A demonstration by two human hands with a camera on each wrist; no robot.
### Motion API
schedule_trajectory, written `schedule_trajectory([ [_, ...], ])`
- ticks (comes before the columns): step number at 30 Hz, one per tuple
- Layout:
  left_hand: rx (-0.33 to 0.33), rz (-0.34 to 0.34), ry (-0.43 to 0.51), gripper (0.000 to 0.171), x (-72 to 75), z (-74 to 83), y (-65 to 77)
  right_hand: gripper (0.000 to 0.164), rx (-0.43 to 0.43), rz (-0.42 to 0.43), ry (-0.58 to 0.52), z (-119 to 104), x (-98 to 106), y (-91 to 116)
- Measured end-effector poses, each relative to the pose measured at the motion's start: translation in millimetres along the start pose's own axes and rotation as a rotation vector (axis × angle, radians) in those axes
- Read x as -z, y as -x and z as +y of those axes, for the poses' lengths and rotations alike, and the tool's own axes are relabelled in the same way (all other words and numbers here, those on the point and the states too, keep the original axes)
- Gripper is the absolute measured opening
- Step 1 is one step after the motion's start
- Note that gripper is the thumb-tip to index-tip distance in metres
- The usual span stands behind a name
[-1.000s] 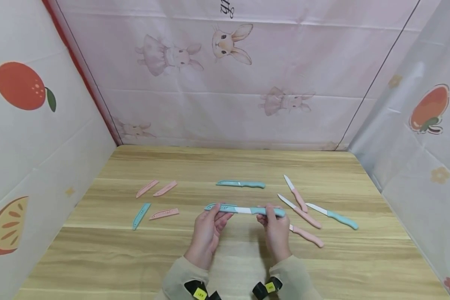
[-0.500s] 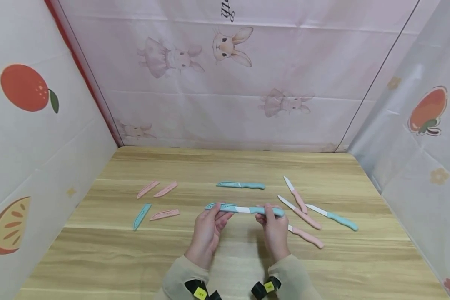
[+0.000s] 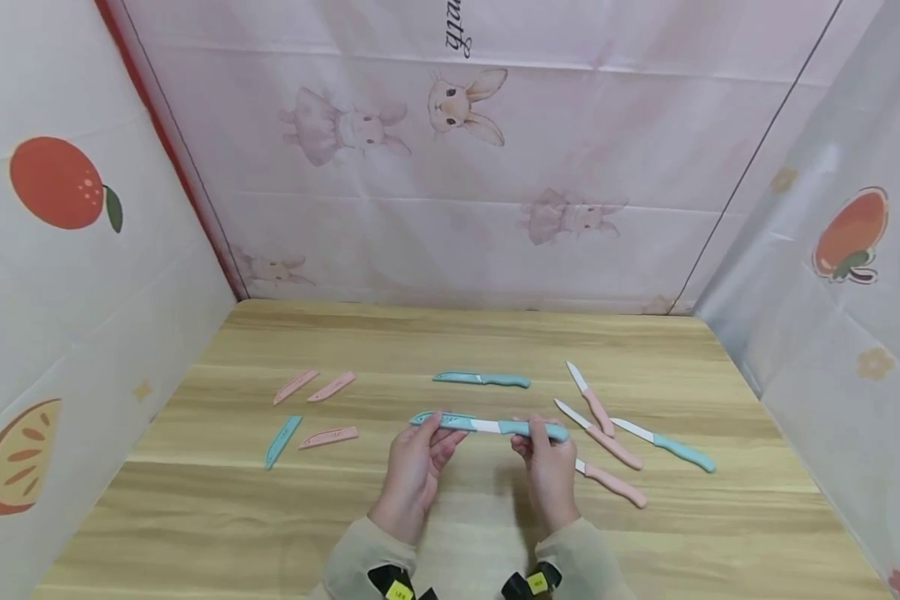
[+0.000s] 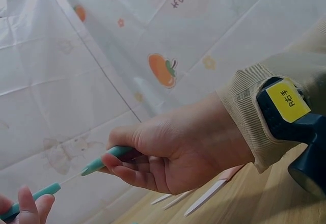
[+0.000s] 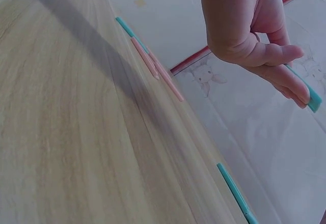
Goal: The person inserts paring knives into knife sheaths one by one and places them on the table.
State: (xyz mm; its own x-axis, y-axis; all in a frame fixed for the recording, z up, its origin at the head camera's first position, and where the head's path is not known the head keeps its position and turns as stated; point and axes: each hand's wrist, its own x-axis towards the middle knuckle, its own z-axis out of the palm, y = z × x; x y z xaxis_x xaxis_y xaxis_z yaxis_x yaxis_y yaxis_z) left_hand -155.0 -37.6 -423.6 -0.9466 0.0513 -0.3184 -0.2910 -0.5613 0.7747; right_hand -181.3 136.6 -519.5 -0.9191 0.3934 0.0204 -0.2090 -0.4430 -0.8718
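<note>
Pinched between thumb and fingers of my left hand (image 3: 412, 471) is a teal knife sheath (image 3: 459, 422). My right hand (image 3: 555, 475) grips the handle of a teal paring knife (image 3: 513, 427), held level above the table. The tip half of its white blade sits inside the sheath, and a short bare stretch shows between sheath and handle. In the left wrist view the right hand (image 4: 175, 152) curls round the handle. The right wrist view has the left hand (image 5: 244, 30) with the sheath's end (image 5: 314, 102) sticking out past its fingers.
Pink sheaths (image 3: 332, 387) and a teal sheath (image 3: 282, 442) lie on the left of the wooden table (image 3: 195, 517). A sheathed teal knife (image 3: 504, 380) lies behind the hands. On the right are bare pink-handled knives (image 3: 615, 486) and a bare teal-handled knife (image 3: 682, 451).
The head view has tilted up slightly, so the scene sits lower in it. Both hands keep their holds, and the exposed stretch of blade looks almost the same.
</note>
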Motion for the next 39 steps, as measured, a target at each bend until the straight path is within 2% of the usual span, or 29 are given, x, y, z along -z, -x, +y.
schedule_trajectory([
  [5,-0.008,-0.005,-0.004,0.032,-2.1,1.3,-1.5,0.021,0.009,-0.008,0.008,-3.6,-1.8,-1.0],
  [7,-0.008,-0.004,-0.004,0.032,-2.7,1.5,-1.9,0.018,0.018,-0.051,-0.024,-11.8,-4.8,2.9],
  [10,-0.004,-0.004,-0.007,0.033,-3.4,2.0,-1.8,0.017,0.024,-0.063,-0.013,-14.9,-6.2,4.6],
  [13,0.003,-0.001,-0.006,0.035,-3.6,2.3,-1.5,0.018,0.032,-0.049,-0.004,-14.9,-7.3,4.9],
  [14,0.003,0.000,-0.008,0.036,-3.6,2.4,-1.4,0.020,0.023,-0.015,0.028,-8.3,-5.2,1.7],
  [17,0.003,0.004,-0.011,0.039,-3.3,2.3,-1.2,0.021,0.031,0.000,0.008,-4.6,-5.0,0.9],
  [27,-0.005,-0.003,-0.016,0.040,-2.7,1.8,-0.5,0.026,0.060,0.003,-0.021,0.7,-4.9,0.0],
  [33,-0.007,-0.005,-0.016,0.037,-3.0,1.9,0.4,0.026,0.049,-0.002,-0.027,1.4,-5.9,1.2],
  [39,-0.007,-0.013,-0.011,0.034,-3.2,0.1,1.6,0.030,-0.011,0.012,-0.028,4.4,-5.7,1.4],
])
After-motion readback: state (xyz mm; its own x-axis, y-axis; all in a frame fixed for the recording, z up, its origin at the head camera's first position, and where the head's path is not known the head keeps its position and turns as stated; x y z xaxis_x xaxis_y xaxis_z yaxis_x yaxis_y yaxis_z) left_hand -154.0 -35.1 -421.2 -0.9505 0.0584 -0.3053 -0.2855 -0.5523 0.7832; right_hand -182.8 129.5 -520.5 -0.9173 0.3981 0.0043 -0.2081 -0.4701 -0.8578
